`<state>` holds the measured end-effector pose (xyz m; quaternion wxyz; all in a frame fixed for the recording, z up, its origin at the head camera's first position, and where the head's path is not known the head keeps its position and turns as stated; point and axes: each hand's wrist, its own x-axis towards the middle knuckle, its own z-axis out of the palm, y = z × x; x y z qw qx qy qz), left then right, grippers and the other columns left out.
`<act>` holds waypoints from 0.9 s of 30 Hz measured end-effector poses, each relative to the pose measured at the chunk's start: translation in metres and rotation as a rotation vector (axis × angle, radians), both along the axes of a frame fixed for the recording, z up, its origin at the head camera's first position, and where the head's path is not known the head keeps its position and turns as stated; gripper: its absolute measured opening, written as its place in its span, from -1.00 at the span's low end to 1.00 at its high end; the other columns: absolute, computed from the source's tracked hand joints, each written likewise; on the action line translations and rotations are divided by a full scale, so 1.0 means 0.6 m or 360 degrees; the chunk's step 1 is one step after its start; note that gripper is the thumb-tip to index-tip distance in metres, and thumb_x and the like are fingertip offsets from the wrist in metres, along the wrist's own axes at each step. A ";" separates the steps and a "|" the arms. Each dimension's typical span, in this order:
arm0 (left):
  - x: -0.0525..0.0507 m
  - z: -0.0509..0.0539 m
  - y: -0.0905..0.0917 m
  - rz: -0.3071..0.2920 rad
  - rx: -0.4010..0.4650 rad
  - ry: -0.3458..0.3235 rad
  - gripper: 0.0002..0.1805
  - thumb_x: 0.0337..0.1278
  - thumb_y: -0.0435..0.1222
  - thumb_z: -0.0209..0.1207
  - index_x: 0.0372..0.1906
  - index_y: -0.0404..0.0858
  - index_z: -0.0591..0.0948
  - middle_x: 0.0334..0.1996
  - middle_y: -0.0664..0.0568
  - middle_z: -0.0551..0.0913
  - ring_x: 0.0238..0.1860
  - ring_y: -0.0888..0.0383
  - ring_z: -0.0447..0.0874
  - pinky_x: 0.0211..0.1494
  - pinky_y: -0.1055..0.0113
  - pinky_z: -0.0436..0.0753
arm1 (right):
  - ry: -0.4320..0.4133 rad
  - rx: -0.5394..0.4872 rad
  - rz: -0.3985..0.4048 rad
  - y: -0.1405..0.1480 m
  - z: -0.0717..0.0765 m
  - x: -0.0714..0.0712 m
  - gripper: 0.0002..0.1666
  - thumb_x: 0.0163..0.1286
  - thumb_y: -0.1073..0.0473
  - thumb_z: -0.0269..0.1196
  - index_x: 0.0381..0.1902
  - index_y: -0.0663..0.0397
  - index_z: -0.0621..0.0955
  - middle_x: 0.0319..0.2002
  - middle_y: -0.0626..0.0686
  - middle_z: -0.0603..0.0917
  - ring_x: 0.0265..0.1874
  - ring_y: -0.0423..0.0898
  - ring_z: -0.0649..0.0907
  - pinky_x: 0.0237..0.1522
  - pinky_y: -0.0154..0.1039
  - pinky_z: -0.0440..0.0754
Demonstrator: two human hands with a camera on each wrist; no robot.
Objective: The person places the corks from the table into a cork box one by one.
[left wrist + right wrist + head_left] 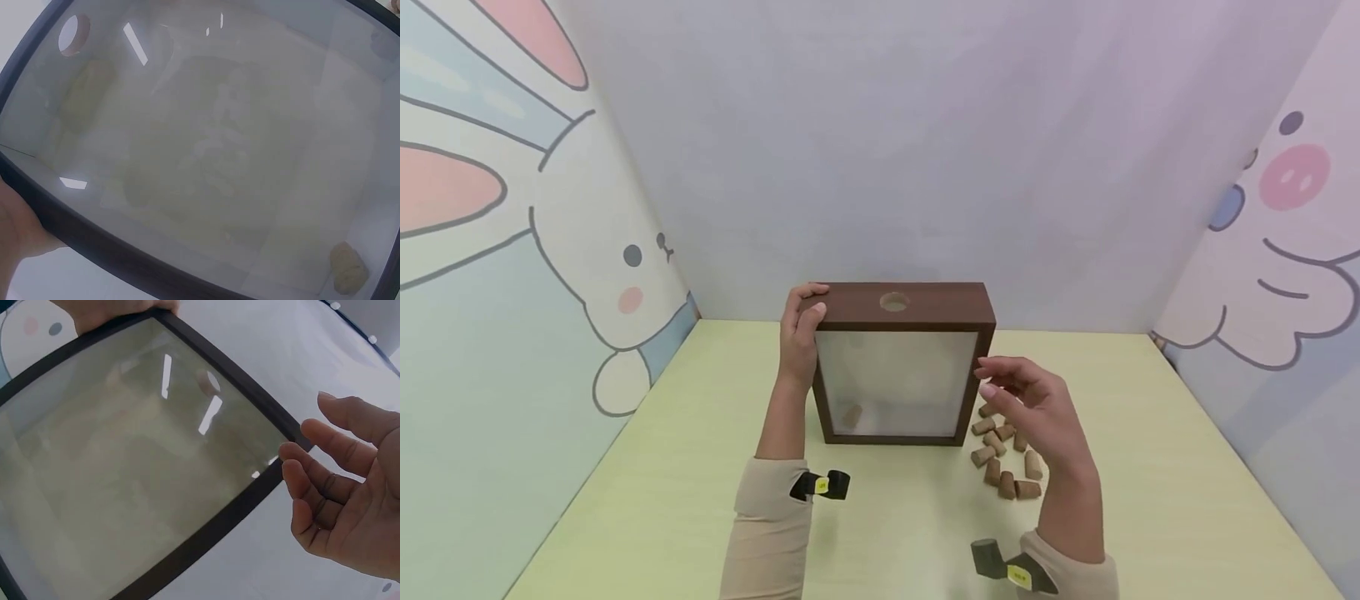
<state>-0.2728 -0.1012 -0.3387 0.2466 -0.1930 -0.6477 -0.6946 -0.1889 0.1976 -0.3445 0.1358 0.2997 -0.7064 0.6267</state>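
Note:
A dark brown wooden box frame [936, 306] with a clear front panel and a round hole [895, 302] in its top stands upright on the table. My left hand [799, 342] grips its upper left corner, thumb and fingers over the top edge. One cork [349, 269] lies inside at the bottom left, behind the panel. My right hand [1039, 408] is beside the frame's right edge, its fingers loosely bent and nothing visible in them. Several loose corks [1033, 464] lie on the table below and around that hand, some partly hidden by it.
The pale yellow-green table [700, 508] meets a plain light wall [887, 167] behind the frame. Side panels carry a cartoon rabbit [595, 258] on the left and a pink-nosed cartoon animal [1292, 275] on the right. Wrist cameras sit on both sleeves.

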 end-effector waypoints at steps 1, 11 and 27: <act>0.000 0.000 0.000 -0.0002 -0.0002 0.0000 -0.57 0.18 -0.19 -0.08 0.04 -0.40 0.40 0.13 -0.11 0.36 0.13 0.12 0.28 0.13 0.20 0.18 | 0.0008 0.0046 -0.0023 0.005 -0.002 0.001 -0.66 0.20 0.51 0.18 -0.03 0.48 0.50 -0.20 0.12 0.60 -0.28 -0.08 0.54 -0.29 -0.35 0.50; 0.000 -0.001 -0.001 -0.0016 0.0026 0.0014 -0.59 0.16 -0.20 -0.08 0.03 -0.40 0.40 0.11 -0.06 0.37 0.12 0.10 0.29 0.13 0.20 0.18 | -0.0098 0.0485 -0.0137 0.049 -0.027 0.007 -0.56 0.23 0.37 0.23 0.09 0.11 0.53 -0.03 0.03 0.59 -0.13 -0.04 0.56 -0.14 -0.30 0.48; -0.002 -0.005 -0.001 -0.0005 0.0031 -0.0002 -0.58 0.17 -0.18 -0.06 0.04 -0.38 0.40 0.11 -0.04 0.38 0.10 0.12 0.29 0.11 0.21 0.18 | -0.0554 0.0686 -0.0465 0.117 -0.104 0.000 -0.44 0.21 0.16 0.31 0.15 0.19 0.48 -0.01 0.25 0.53 -0.06 0.17 0.53 -0.16 -0.09 0.53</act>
